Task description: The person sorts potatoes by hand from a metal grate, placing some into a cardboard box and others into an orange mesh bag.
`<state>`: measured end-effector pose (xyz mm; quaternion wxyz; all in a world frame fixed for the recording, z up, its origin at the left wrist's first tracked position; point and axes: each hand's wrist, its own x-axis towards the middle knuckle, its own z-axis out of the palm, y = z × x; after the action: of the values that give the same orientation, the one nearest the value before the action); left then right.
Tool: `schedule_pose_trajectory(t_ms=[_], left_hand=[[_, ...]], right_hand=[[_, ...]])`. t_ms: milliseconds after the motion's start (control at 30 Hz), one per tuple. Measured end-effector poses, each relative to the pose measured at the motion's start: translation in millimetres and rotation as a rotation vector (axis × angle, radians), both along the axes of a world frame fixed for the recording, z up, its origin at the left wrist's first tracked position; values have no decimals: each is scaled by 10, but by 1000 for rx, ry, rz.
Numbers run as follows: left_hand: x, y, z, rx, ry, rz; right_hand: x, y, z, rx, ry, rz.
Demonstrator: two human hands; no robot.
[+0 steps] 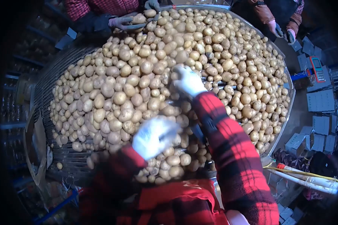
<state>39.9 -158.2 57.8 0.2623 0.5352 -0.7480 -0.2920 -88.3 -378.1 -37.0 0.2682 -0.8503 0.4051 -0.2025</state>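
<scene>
Head view: left hand [154,137] and right hand [187,80], white-gloved, over heaped potatoes [139,75].
Left hand is motion-blurred above the near potatoes, grip unreadable; right hand rests farther in, fingers curled onto the heap (what it holds, I cannot tell). Potatoes cover the round slatted table [69,163]; a co-worker's grey glove [125,23] grips one.

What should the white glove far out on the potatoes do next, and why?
Probably close the right hand on one potato under it and lift it out. That glove rests on top of the potatoes heaped on the round table, while the left hand is blurred nearer the body. Whether either hand grips one cannot be told.
</scene>
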Motion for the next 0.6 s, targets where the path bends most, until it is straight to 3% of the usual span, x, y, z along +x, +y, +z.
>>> schedule_pose_trajectory(t_ms=[67,100,133,200,233,300,333,367,400,467,533,567,600], left_hand=[[128,-638,15,-209,-1,243],[199,-1001,-233,-136,-170,348],[248,-1370,-237,-156,-205,304],[321,-2088,-633,-35,-404,344],[307,-2363,-873,-34,-554,337],[79,-2631,-886,21,-694,328],[-15,-2658,-877,48,-741,346],[-38,-2625,-868,8,-765,379],[136,-2686,-1153,-105,-622,368],[176,-2440,-762,-55,-212,267],[-45,-2106,-489,161,294,203],[-186,-1975,-376,190,239,98],[-279,-1914,-284,217,186,-4]], right_hand=[[-285,146,301,683,-355,-53],[-477,287,451,924,-578,-71],[-667,438,539,1158,-806,-88],[-976,688,371,1475,-1114,-238],[-1118,794,345,1462,-1138,-239],[-1294,899,232,1378,-1196,-248],[-1350,924,161,1445,-1276,-334],[-1392,911,81,1481,-1428,-271],[-1407,873,25,1513,-1580,-201],[-1278,785,4,1603,-1854,-185],[-1164,613,-168,1685,-1966,137],[-1102,567,-279,1715,-2012,311],[-1044,569,-401,1415,-1757,181]])
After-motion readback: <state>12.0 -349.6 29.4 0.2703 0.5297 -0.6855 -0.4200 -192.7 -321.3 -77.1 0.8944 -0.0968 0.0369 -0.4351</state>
